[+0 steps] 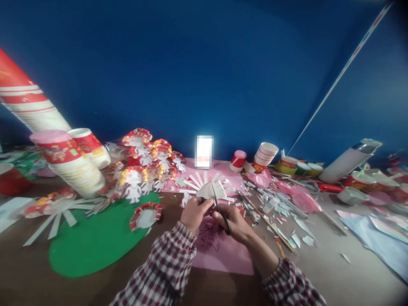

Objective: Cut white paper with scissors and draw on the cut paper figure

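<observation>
My left hand (195, 212) is closed on a piece of white paper (204, 191), pinching its near edge. In my right hand (236, 221) is a pair of scissors (225, 221), with my fingers wrapped round the dark handles. The blades lie against the right part of the paper; whether they are apart I cannot tell. Beneath both hands is a pink sheet (223, 259) with dark drawn lines. Just beyond the held paper, white strips (192, 180) fan out over another pink sheet (183, 168).
Left of my hands lies a green sheet (92, 242) with a red-and-white paper ring (146, 216). Paper-cup figures (132, 182) and stacked paper cups (73, 165) stand behind it. Rightward are paper scraps (277, 204), more cups (265, 156) and a white roll (347, 161). A blue wall (197, 76) rises behind.
</observation>
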{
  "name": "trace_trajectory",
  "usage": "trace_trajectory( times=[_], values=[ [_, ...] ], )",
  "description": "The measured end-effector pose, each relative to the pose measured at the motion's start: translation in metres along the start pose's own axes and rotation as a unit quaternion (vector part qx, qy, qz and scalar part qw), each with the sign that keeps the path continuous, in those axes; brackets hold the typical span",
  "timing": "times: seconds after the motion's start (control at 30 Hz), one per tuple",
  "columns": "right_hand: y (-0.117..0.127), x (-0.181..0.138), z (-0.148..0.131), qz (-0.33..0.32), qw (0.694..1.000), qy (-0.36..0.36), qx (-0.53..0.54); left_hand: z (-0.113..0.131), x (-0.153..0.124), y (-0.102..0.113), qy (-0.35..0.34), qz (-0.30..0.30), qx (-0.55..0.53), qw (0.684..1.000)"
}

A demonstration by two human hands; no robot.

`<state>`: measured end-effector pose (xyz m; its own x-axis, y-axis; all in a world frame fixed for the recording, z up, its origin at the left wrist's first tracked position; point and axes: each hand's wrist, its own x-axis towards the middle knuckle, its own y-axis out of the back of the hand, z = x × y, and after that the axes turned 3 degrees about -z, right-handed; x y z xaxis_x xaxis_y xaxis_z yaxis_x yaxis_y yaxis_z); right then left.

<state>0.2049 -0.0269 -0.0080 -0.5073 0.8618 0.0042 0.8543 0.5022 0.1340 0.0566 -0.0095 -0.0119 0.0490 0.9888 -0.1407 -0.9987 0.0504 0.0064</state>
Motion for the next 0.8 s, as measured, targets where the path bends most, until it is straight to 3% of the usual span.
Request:
trace_trajectory(
  times=[0.43,0.63,0.8],
  values=[
    [0.0028,0.0001,-0.0001,-0.005,0.999,-0.004,-0.036,0.0027,-0.0004,0.0026,-0.011,-0.033,0.005,0.999],
    [0.0056,-0.0013,-0.0049,-0.012,0.999,-0.003,-0.043,0.0102,-0.0025,0.0039,-0.029,-0.021,0.066,0.997],
    [0.0083,-0.0017,-0.0066,-0.024,0.999,-0.011,-0.038,0.0082,-0.0018,0.002,-0.012,-0.017,0.05,0.999]
  ],
)
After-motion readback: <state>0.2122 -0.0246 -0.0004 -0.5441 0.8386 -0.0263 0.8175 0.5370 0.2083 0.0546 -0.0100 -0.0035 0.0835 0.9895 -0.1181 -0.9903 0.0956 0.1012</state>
